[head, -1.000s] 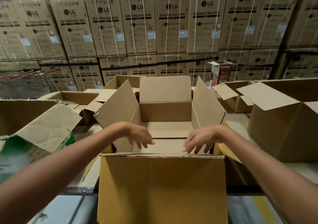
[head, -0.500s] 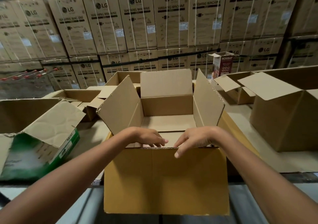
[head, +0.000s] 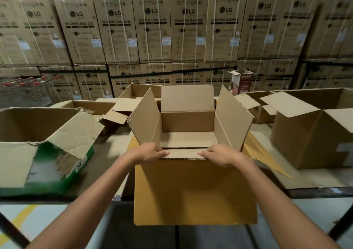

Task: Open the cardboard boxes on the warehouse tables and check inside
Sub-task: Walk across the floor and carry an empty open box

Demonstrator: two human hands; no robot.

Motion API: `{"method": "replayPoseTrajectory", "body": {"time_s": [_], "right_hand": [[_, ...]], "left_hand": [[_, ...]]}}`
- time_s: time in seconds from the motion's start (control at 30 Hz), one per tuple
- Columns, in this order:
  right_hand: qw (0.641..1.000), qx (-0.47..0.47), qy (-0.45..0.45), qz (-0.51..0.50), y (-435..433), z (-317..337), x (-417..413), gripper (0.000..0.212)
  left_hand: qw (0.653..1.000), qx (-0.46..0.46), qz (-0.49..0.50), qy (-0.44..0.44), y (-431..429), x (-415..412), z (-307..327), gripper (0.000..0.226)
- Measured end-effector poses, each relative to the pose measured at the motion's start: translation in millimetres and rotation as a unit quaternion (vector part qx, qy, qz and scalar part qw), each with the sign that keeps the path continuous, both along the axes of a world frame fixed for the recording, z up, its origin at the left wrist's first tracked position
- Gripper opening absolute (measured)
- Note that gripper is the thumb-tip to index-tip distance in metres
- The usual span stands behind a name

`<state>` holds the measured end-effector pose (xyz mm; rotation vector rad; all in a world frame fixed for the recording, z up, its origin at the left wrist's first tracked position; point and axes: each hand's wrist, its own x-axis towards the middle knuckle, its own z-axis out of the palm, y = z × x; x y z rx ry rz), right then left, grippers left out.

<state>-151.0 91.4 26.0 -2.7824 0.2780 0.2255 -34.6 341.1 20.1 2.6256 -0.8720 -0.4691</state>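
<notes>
Open box (head: 194, 191) stands before the stacked cartons (head: 152, 31).

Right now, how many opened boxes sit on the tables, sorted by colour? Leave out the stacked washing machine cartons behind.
Plain brown: 5, namely front box, left rear box, middle rear box, small right box, large right box
Green-printed box: 1
Small red-printed carton: 1
Total: 7

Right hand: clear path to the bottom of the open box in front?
Probably yes, once it lets go. The right hand grips the near rim of the box; the flaps stand open and nothing shows inside.
</notes>
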Motion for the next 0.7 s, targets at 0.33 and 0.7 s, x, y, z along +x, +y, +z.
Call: {"method": "replayPoseTrajectory", "body": {"time_s": [0.33, 0.7], "right_hand": [[0.972, -0.085, -0.211, -0.062, 82, -44, -57, 0.044], [0.961, 0.009, -0.276, -0.024, 107, -16, -86, 0.054]], "left_hand": [[0.949, -0.205, 0.054, -0.232, 59, -49, -64, 0.042], [0.943, -0.202, 0.078, -0.252, 61, -93, -28, 0.050]]}}
